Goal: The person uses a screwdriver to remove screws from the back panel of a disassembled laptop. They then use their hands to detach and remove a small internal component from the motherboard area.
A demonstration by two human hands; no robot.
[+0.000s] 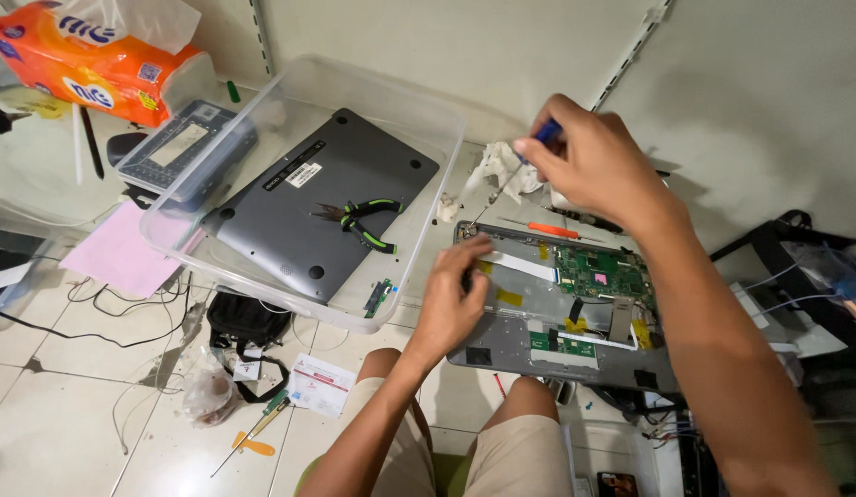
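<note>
Right hand [589, 161] pinches a thin screwdriver [513, 179] with a blue handle, its metal tip at the top left corner of the opened laptop [520, 345]. I see my left hand [451, 299] half curled, fingers pressing on the laptop's flat grey metal by that same corner, holding nothing. Beside it, a big clear plastic tub [419, 120] holds the smooth grey laptop cover [322, 198]. On that cover lie small green-handled pliers [368, 224].

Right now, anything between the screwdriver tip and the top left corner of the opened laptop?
Nothing visible. The right hand holds the blue-handled screwdriver, tip at the corner of the opened grey laptop chassis; the left hand rests just below it, beside the path.
</note>
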